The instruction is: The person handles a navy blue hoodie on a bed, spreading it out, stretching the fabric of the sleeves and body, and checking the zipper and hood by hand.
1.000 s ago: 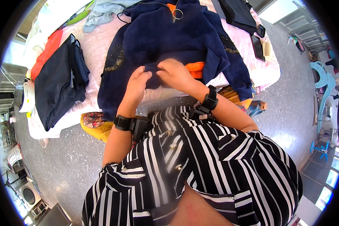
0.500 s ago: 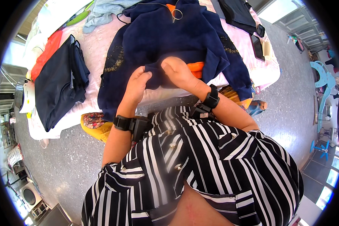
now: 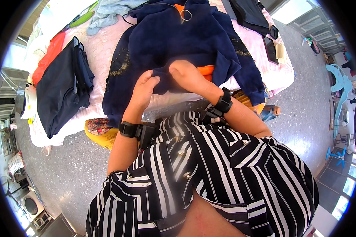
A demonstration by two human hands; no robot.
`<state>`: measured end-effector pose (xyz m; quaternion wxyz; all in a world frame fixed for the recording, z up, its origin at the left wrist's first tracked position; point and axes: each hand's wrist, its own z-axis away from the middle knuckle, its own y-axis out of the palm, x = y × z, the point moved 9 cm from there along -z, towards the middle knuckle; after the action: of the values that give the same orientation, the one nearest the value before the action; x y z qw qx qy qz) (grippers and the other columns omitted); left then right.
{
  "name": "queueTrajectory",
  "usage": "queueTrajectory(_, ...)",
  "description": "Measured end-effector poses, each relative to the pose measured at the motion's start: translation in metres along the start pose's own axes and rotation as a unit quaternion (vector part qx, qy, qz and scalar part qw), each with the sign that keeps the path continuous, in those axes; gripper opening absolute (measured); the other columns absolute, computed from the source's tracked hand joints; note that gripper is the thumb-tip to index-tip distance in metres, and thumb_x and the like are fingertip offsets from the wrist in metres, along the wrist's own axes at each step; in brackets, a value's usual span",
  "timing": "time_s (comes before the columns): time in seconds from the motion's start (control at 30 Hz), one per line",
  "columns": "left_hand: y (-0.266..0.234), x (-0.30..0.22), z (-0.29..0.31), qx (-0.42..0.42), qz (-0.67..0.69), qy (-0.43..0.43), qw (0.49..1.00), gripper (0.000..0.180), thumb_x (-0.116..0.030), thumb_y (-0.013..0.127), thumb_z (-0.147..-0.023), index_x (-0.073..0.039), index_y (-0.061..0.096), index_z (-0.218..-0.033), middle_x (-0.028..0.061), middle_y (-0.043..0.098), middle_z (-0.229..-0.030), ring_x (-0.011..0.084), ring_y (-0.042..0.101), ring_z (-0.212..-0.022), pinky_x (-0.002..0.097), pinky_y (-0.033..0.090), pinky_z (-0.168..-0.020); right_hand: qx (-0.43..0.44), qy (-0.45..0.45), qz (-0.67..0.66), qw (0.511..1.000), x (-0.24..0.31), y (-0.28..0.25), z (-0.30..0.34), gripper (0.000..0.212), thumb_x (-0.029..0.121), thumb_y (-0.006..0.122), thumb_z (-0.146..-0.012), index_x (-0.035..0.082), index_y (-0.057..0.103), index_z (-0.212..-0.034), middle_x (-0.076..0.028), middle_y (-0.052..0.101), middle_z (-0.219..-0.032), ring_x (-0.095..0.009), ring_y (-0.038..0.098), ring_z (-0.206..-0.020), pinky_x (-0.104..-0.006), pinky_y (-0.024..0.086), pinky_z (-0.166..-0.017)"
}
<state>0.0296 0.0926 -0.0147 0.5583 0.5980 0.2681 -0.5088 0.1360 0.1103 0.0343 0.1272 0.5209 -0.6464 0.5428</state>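
A dark navy sweatshirt (image 3: 170, 39) lies spread over the near edge of the bed, its neck away from me and its sleeves hanging at both sides. Dark lace with gold flecks trims the sleeves. Orange cloth (image 3: 205, 71) shows at the hem and the neck. My left hand (image 3: 145, 87) is closed on the hem, thumb uppermost. Beside it, a little to the right, my right hand (image 3: 186, 75) curls over the same hem; its fingertips are hidden. Each wrist wears a black band.
Folded dark trousers (image 3: 61, 89) lie on the left of the pink bedspread (image 3: 103, 51), next to a red cloth (image 3: 47, 59). At the far right are black folded clothing (image 3: 249, 15) and a phone (image 3: 270, 50). Yellow patterned cloth (image 3: 103, 136) hangs below the bed edge.
My right wrist has shifted very slightly to the right. Both hands keep hold of the hem, and the sweatshirt lies almost as before.
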Motion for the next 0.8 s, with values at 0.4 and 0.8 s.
queueTrajectory(0.4,0.001,0.000,0.003,-0.005,-0.023,-0.005,1.000,0.020,-0.003,0.042,-0.079,0.001,0.054,-0.095,0.0021,0.056,-0.086,0.0078,0.050,-0.077,0.0208,0.041,-0.070,0.031,-0.008,-0.011,0.999,0.004,0.008,0.001,0.011,0.010,0.050,-0.075,0.000,0.054,-0.077,-0.017,0.056,-0.076,-0.034,0.053,-0.076,-0.0399,0.041,-0.066)
queueTrajectory(0.8,0.002,-0.003,0.006,0.001,-0.123,-0.002,0.992,0.019,-0.003,0.043,-0.080,0.001,0.055,-0.094,0.0011,0.056,-0.084,0.0072,0.050,-0.075,0.0202,0.041,-0.067,0.086,0.044,-0.025,0.995,0.001,0.012,0.003,0.008,0.008,0.051,-0.068,0.000,0.054,-0.070,-0.015,0.055,-0.066,-0.028,0.054,-0.060,-0.0351,0.042,-0.054)
